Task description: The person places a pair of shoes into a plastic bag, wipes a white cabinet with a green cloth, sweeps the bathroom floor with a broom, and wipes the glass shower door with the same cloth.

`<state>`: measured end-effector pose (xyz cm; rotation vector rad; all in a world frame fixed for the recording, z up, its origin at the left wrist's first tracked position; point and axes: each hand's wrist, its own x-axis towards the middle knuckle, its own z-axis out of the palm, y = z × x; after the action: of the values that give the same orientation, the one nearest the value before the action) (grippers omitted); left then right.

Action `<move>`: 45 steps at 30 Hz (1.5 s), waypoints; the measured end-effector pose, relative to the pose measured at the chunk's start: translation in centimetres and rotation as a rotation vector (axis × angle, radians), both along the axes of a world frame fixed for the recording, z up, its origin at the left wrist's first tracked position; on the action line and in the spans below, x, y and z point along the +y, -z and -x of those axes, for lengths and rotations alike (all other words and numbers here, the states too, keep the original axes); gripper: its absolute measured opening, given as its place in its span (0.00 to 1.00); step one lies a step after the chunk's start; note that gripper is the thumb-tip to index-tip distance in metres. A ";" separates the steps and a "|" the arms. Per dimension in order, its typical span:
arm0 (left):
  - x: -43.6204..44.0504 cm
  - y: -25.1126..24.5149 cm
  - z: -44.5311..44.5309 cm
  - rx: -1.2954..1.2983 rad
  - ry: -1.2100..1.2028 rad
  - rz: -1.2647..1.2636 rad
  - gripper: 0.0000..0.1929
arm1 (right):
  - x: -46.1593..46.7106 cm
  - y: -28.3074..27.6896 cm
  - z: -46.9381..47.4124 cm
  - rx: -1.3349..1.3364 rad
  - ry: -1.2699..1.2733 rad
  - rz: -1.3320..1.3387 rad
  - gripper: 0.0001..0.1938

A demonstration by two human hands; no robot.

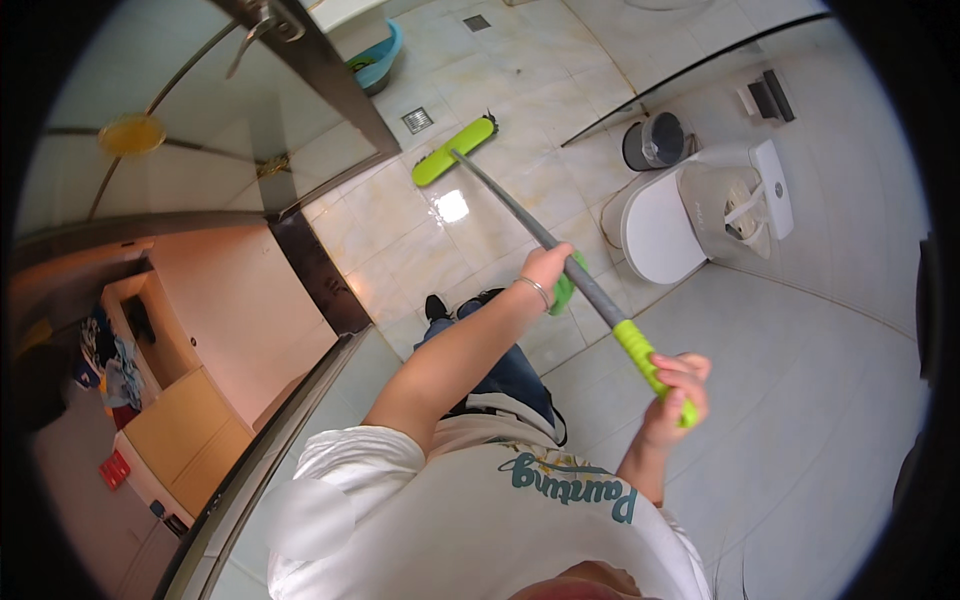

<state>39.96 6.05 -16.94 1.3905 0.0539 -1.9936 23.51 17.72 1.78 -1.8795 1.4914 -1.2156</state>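
A floor brush with a lime-green head (455,150) and dark bristles rests on the tiled floor, near a square floor drain (417,120). Its grey pole runs diagonally down to a ribbed green grip (637,352). My left hand (549,262), with a bracelet at the wrist, is closed around the grey pole, and a green cloth or similar soft item (562,289) hangs beside it. Around the end of the green grip are the fingers of my right hand (679,394).
A white toilet (660,232) with a bag on its lid stands at the right, beside a grey bin (634,146). A glass panel (697,71) edges in above. To the left are an open framed door (330,82) and a dark threshold (315,274). A blue basin (386,56) sits near the top.
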 end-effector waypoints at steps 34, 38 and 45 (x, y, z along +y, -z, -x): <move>-27.9 7.3 -6.5 0.252 -0.648 -0.269 0.07 | -43.2 -1.2 -14.0 -0.714 -0.669 -0.452 0.16; -35.1 4.5 -4.9 0.487 -0.623 -0.121 0.08 | -48.2 -3.2 -12.7 -0.629 -0.687 -0.397 0.16; -37.5 -1.2 -2.0 0.565 -0.772 -0.021 0.08 | -49.4 -5.4 -9.3 -0.558 -1.109 -0.258 0.19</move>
<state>41.93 -31.49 -15.79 0.6131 0.7471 -1.6314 32.77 -31.69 7.16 -1.5724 0.1767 -0.8037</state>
